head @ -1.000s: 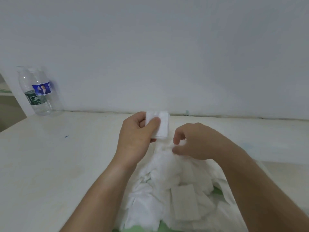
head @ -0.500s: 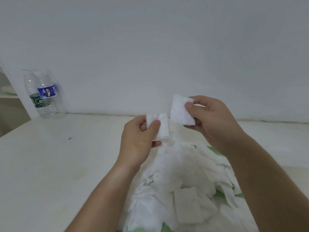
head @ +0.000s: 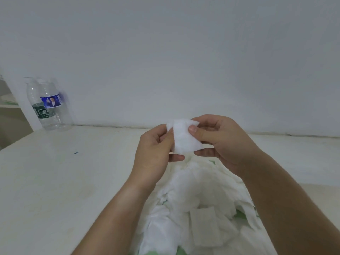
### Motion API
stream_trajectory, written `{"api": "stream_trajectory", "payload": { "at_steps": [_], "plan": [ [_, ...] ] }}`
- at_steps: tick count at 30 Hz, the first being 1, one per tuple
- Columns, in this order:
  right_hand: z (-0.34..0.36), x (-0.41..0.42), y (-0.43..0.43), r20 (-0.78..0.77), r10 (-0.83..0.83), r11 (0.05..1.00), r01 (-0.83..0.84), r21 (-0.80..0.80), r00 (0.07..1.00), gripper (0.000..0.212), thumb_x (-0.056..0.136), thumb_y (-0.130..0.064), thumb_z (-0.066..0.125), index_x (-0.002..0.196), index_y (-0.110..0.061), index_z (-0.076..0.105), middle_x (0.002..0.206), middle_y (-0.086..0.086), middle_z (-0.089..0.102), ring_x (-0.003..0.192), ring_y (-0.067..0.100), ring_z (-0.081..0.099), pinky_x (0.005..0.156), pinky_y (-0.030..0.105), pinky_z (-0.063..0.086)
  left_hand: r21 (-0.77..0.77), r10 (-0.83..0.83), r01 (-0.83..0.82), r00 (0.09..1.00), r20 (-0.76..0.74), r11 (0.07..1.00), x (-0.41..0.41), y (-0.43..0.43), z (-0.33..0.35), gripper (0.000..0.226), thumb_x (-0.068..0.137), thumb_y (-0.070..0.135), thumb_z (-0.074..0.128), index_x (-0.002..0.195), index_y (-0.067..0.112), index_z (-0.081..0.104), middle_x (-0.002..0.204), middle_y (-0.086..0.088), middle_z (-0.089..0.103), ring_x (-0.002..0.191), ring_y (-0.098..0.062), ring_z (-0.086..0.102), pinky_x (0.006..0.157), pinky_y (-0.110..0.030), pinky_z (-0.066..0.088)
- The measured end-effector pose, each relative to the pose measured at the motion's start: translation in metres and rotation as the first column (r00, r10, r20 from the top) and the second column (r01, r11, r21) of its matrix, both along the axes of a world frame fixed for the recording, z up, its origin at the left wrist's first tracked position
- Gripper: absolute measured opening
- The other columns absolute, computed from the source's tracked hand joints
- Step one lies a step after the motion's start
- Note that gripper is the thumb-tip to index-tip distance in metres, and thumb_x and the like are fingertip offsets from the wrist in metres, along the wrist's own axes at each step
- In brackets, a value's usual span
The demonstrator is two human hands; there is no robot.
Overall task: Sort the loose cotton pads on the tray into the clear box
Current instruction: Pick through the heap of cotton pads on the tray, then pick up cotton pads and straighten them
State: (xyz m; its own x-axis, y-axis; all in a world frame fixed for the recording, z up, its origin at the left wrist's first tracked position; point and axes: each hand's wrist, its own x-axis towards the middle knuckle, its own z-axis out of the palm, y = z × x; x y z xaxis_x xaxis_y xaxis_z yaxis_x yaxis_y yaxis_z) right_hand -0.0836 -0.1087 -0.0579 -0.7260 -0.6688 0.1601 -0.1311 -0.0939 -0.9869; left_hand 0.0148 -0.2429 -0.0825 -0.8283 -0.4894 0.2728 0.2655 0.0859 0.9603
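Observation:
Both hands are raised above a heap of loose white cotton pads [head: 198,205] that covers a green tray [head: 241,215]. My left hand [head: 154,153] and my right hand [head: 224,142] meet at a small stack of white square cotton pads [head: 184,138]. The right thumb presses on the stack's upper right corner, with the fingers behind it. My left hand pinches its left edge. The clear box is out of view.
Two clear plastic water bottles [head: 48,105] stand at the back left against the white wall. A white table [head: 55,181] spreads to the left of the tray. A shelf edge [head: 9,105] shows at the far left.
My right hand lifted a pad off the heap, carried it up and left, and laid it against the pad held in my left hand. Both hands now hold the stack together.

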Motion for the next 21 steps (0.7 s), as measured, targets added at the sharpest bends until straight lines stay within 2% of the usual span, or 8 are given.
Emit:
{"api": "stream_trajectory", "payload": {
  "at_steps": [4, 6, 8, 10, 12, 16, 18, 21],
  "plan": [
    [-0.003, 0.002, -0.003, -0.079, -0.093, 0.996, 0.094, 0.01, 0.993, 0.008, 0.091, -0.016, 0.072, 0.098, -0.016, 0.076, 0.099, 0.012, 0.073, 0.083, 0.019, 0.072, 0.065, 0.029, 0.06, 0.075, -0.038, 0.037, 0.999, 0.014, 0.997, 0.0, 0.0, 0.001, 0.033, 0.106, 0.021, 0.046, 0.105, 0.012, 0.078, 0.099, -0.014, 0.077, 0.086, -0.024, 0.071, 0.062, -0.028, 0.058],
    [-0.004, 0.002, -0.006, -0.153, -0.154, 0.987, 0.157, 0.01, 0.976, 0.005, 0.089, -0.014, 0.073, 0.092, -0.017, 0.076, 0.094, 0.008, 0.072, 0.08, 0.018, 0.072, 0.063, 0.03, 0.061, 0.12, -0.053, 0.049, 0.998, 0.025, 0.992, 0.0, -0.001, 0.002, 0.042, 0.108, 0.03, 0.04, 0.103, 0.013, 0.078, 0.099, -0.011, 0.078, 0.089, -0.025, 0.074, 0.062, -0.03, 0.059],
    [-0.006, 0.002, -0.008, -0.232, -0.228, 0.971, 0.238, 0.018, 0.946, 0.007, 0.087, -0.014, 0.075, 0.088, -0.021, 0.075, 0.086, 0.001, 0.069, 0.076, 0.018, 0.071, 0.059, 0.03, 0.06, 0.089, -0.071, 0.068, 0.997, 0.039, 0.994, 0.0, -0.001, 0.002, 0.042, 0.105, 0.04, 0.044, 0.105, 0.015, 0.078, 0.1, -0.007, 0.079, 0.092, -0.023, 0.075, 0.064, -0.029, 0.058],
    [-0.009, 0.002, -0.011, -0.301, -0.294, 0.948, 0.317, 0.031, 0.907, 0.012, 0.085, -0.019, 0.077, 0.09, -0.028, 0.072, 0.086, -0.006, 0.068, 0.076, 0.019, 0.071, 0.063, 0.035, 0.061, -0.008, -0.062, 0.062, 0.997, 0.034, 0.998, 0.002, 0.0, 0.0, 0.023, 0.096, 0.03, 0.064, 0.109, 0.016, 0.075, 0.099, -0.002, 0.079, 0.091, -0.017, 0.075, 0.066, -0.027, 0.059],
    [-0.01, 0.003, -0.013, -0.367, -0.329, 0.929, 0.368, 0.039, 0.87, 0.026, 0.084, -0.022, 0.075, 0.105, -0.036, 0.068, 0.098, -0.011, 0.066, 0.081, 0.013, 0.07, 0.072, 0.035, 0.059, -0.053, -0.038, 0.039, 0.999, 0.019, 0.998, 0.002, 0.0, -0.001, 0.021, 0.092, 0.01, 0.069, 0.111, 0.016, 0.073, 0.098, 0.001, 0.079, 0.089, -0.016, 0.076, 0.064, -0.025, 0.058],
    [0.0, 0.013, -0.009, -0.436, -0.206, 0.968, 0.248, 0.04, 0.876, 0.054, 0.084, -0.016, 0.06, 0.134, -0.037, 0.056, 0.123, -0.02, 0.059, 0.101, -0.008, 0.06, 0.079, 0.014, 0.051, -0.082, 0.037, -0.041, 0.998, -0.042, 0.996, 0.003, 0.003, 0.002, 0.023, 0.092, 0.002, 0.064, 0.107, 0.018, 0.072, 0.096, 0.005, 0.077, 0.084, -0.016, 0.074, 0.058, -0.022, 0.055],
    [0.005, 0.02, -0.004, -0.458, -0.122, 0.986, 0.162, 0.05, 0.881, 0.059, 0.075, -0.021, 0.057, 0.132, -0.036, 0.057, 0.121, -0.021, 0.062, 0.106, -0.007, 0.059, 0.081, 0.014, 0.052, -0.123, 0.047, -0.053, 0.997, -0.054, 0.991, 0.003, 0.005, 0.007, 0.024, 0.091, 0.002, 0.064, 0.107, 0.019, 0.072, 0.095, 0.007, 0.075, 0.081, -0.014, 0.073, 0.057, -0.022, 0.054],
    [0.01, 0.024, 0.002, -0.475, -0.116, 0.985, 0.163, 0.059, 0.873, 0.047, 0.081, -0.015, 0.069, 0.124, -0.031, 0.063, 0.112, -0.017, 0.067, 0.102, -0.002, 0.064, 0.077, 0.012, 0.051, -0.246, 0.062, -0.065, 0.998, -0.02, 0.967, 0.003, 0.007, 0.013, 0.024, 0.089, 0.006, 0.068, 0.108, 0.019, 0.07, 0.093, 0.006, 0.073, 0.077, -0.017, 0.072, 0.057, -0.027, 0.057]
  ]
}}
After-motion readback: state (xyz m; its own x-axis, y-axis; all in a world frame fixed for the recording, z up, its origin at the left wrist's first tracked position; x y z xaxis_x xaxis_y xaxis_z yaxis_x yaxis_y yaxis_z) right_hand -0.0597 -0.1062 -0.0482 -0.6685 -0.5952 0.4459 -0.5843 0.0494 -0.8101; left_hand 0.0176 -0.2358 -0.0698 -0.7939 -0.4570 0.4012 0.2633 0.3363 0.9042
